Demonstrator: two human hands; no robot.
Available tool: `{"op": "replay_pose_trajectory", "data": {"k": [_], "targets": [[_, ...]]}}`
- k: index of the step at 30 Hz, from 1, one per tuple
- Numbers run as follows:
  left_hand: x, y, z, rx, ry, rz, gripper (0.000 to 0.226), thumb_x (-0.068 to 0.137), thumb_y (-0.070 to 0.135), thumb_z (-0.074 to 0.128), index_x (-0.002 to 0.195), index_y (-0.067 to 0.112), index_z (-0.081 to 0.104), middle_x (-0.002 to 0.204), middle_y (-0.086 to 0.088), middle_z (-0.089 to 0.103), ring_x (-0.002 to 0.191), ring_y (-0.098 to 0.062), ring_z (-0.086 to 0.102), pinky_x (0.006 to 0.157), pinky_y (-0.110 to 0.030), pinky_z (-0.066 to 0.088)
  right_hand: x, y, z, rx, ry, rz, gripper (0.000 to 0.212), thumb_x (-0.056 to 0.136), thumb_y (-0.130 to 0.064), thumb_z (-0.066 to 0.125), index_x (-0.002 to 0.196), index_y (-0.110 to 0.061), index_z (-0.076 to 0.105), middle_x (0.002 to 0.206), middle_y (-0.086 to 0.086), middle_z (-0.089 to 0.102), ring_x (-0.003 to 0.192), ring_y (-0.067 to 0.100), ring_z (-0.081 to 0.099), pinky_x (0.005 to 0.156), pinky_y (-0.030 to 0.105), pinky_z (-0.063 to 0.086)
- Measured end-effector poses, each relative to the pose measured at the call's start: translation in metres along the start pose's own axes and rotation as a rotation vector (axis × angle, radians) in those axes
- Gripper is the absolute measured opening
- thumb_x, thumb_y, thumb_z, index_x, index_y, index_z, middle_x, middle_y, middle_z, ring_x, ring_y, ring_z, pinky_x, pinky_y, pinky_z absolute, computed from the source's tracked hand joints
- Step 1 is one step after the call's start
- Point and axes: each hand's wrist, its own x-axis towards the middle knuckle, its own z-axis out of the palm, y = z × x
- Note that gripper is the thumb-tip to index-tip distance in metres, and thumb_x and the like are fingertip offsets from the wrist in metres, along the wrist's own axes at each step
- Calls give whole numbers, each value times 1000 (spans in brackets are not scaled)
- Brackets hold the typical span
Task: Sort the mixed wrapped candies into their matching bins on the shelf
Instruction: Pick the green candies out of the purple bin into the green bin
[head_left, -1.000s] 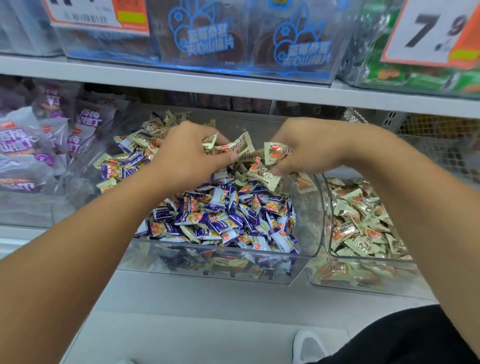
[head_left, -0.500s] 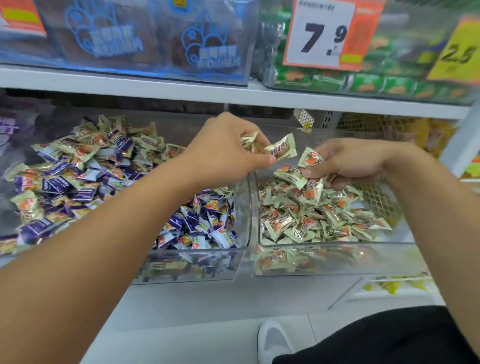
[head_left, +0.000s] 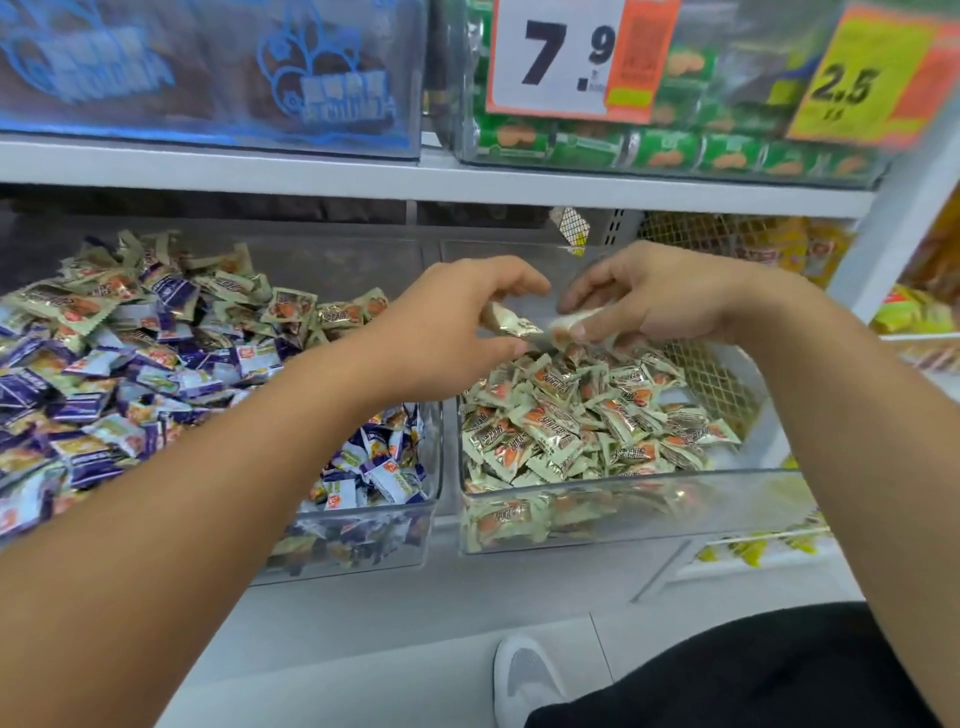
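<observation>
Over the right bin (head_left: 613, 486) on the shelf (head_left: 363, 179), left hand (head_left: 447, 322) pinches a cream candy (head_left: 511, 326); right hand (head_left: 654, 306) grips another, blurred. Risk (judgement): either could drop into the mixed left bin (head_left: 363, 530) w/ purple candies (head_left: 171, 291)

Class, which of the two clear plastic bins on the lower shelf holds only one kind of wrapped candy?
The right-hand clear plastic bin: only pale green wrappers. The left-hand bin mixes purple and green.

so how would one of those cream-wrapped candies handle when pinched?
Probably light: the left hand holds a cream-wrapped candy by fingertips alone. The glossy wrapper likely slips, and its flat crimped ends look floppy. Pushed, candies in the right bin would likely slide, not roll.
</observation>
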Motion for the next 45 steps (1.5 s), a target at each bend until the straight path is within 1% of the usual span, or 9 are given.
{"op": "replay_pose_trajectory", "data": {"k": [5, 10, 14, 24, 28, 34, 38, 43, 45], "targets": [[-4, -9, 1, -23, 72, 26, 51, 88, 22, 72, 135, 31, 54, 134, 12, 57, 123, -8, 52, 109, -36, 43, 2, -14, 4, -212, 90, -92, 31, 90, -12, 71, 119, -24, 70, 118, -7, 66, 96, 10, 68, 80, 28, 60], [-7, -10, 0, 155, 143, 41, 39, 91, 27, 67, 130, 27, 60, 131, 9, 61, 120, -8, 52, 96, -17, 32, -1, -20, 28, 28, -372, -6, 31, 95, -14, 66, 123, -26, 69, 129, -3, 65, 107, 20, 69, 83, 36, 60], [-7, -14, 1, 218, 140, 2, 32, 95, 26, 61, 127, 24, 61, 133, 2, 59, 126, -17, 50, 101, -27, 34, 16, -18, 61, -444, -541, 107, 51, 94, -30, 66, 142, -40, 50, 153, -6, 39, 133, 22, 48, 92, 38, 57], [-20, -20, -11, 223, 113, 42, 18, 97, 30, 58, 111, 25, 68, 123, 7, 61, 105, -11, 54, 89, -23, 32, 11, 18, 20, -757, -311, 567, 48, 98, -31, 61, 142, -13, 52, 148, 15, 46, 98, 31, 70, 79, 46, 61], [-29, -32, -25, 208, 217, -21, 13, 93, 30, 63, 102, 25, 71, 103, 11, 69, 81, 3, 57, 89, -27, 46, 0, -24, 7, -579, -76, 292, 30, 98, -31, 60, 124, -15, 66, 113, 8, 69, 83, 24, 72, 68, 37, 63], [-60, -82, -68, 418, 221, -404, 20, 84, 37, 71, 96, 21, 74, 89, 0, 73, 88, -22, 65, 76, -30, 49, -2, -128, 85, -395, 192, -476, 11, 87, -23, 71, 81, -18, 78, 74, -7, 72, 68, 2, 64, 61, 9, 47], [-84, -98, -75, 539, 65, -408, 52, 85, 41, 70, 132, 21, 60, 131, -5, 64, 120, -26, 58, 99, -36, 46, 56, -133, 126, -578, 194, -345, 25, 84, -5, 63, 108, -7, 69, 107, 15, 69, 98, 35, 67, 83, 48, 58], [-98, -109, -88, 404, -38, -523, 34, 92, 42, 63, 120, 22, 65, 94, -5, 71, 76, -20, 66, 73, -34, 54, 91, -152, 124, -812, -2, -70, 19, 95, -10, 60, 108, 2, 64, 89, 6, 61, 83, 28, 61, 72, 34, 53], [-101, -114, -92, 402, -16, -506, 32, 93, 36, 63, 122, 22, 63, 105, -4, 68, 82, -20, 63, 78, -34, 53, 101, -153, 133, -848, -79, -44, 15, 96, -13, 62, 104, -1, 61, 87, 3, 55, 80, 25, 57, 72, 35, 52]]}}
